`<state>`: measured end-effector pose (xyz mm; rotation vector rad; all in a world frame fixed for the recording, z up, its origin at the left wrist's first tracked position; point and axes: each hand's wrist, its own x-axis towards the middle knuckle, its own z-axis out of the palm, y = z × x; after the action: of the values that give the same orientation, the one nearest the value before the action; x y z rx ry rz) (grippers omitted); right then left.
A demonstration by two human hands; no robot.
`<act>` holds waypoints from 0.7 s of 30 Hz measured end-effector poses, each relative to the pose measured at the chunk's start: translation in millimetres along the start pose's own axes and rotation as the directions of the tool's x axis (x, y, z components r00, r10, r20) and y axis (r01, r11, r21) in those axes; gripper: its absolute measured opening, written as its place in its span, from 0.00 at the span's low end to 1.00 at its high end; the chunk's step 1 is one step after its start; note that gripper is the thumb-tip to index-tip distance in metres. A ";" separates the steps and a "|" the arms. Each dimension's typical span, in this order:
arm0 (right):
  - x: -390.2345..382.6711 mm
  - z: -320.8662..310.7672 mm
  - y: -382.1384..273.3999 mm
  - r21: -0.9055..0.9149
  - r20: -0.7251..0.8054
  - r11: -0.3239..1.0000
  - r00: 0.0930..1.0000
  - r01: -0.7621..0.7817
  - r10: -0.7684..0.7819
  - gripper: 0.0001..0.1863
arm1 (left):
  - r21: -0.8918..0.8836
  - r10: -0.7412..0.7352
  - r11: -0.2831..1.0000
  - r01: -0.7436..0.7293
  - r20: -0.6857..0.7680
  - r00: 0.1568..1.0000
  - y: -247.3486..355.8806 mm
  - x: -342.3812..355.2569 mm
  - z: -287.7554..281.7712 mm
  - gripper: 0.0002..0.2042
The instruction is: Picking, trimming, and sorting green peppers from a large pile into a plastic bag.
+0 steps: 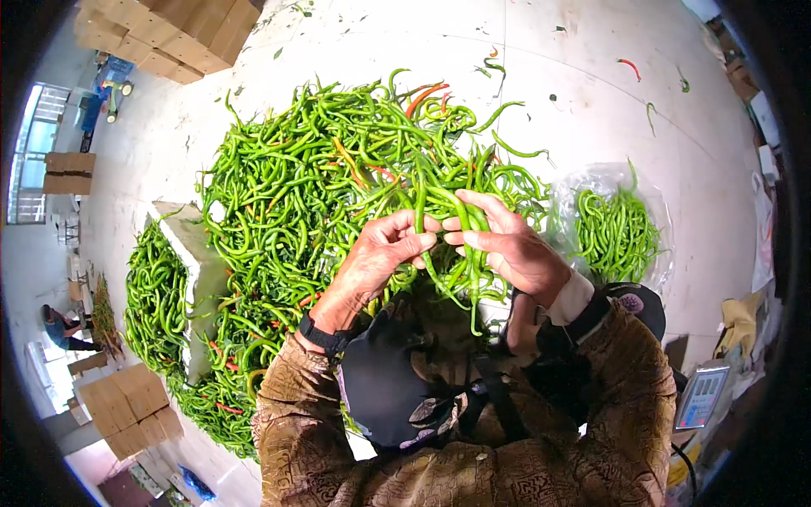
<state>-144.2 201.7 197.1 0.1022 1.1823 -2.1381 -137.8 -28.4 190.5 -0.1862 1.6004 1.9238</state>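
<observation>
Long green chili peppers hang from my right hand [519, 253], whose fingers and thumb are closed round a small bunch [475, 283]. My left hand [376, 258] pinches one green chili pepper [421, 203] between thumb and fingertips, close beside that bunch. Both hands are above the near right side of a large heap of green chili peppers [287, 186], with a few red ones [427, 100] mixed in. To the right of my right hand, a clear plastic bag [564, 207] lies open around more green chili peppers [617, 237].
A white foam-like board [196, 253] stands within the heap at left. Cardboard boxes are stacked at the far left [190, 34] and lower left [127, 406]. A digital scale [703, 397] is at lower right. Stray peppers lie on the pale floor [583, 101]. Another person [63, 328] sits far left.
</observation>
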 end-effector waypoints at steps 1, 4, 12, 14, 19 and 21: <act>-1.3 1.2 0.1 0.001 0.007 1.000 1.000 0.008 -0.008 0.33 | -0.001 0.010 1.000 -0.010 -0.001 1.000 5.4 -2.9 4.0 0.12; -3.8 2.6 4.4 -0.119 0.020 0.982 0.989 0.148 -0.147 0.34 | -0.007 0.025 1.000 -0.025 0.005 1.000 19.0 -12.4 16.1 0.13; -30.0 27.8 -10.0 -0.616 0.018 0.764 0.973 0.192 -0.230 0.40 | 0.088 0.063 0.994 -0.060 -0.035 0.997 32.2 -13.9 31.2 0.09; -27.7 17.1 -6.2 -0.605 0.059 0.762 0.967 0.232 -0.248 0.39 | 0.177 0.017 0.984 -0.012 -0.025 1.000 40.6 -14.7 33.0 0.07; -35.5 -3.5 -30.9 0.002 0.170 0.997 0.982 0.083 -0.083 0.35 | 0.394 -0.112 0.913 0.104 -0.002 0.994 56.6 -32.7 24.2 0.10; -41.1 -5.7 -34.9 0.107 0.210 0.992 0.973 0.073 -0.095 0.33 | 0.352 -0.053 0.931 0.090 -0.115 0.992 65.4 -43.2 32.3 0.10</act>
<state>-134.9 240.1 234.3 -0.1350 0.9715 -2.2175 -129.7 -19.0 274.4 -0.1915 1.9534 1.5561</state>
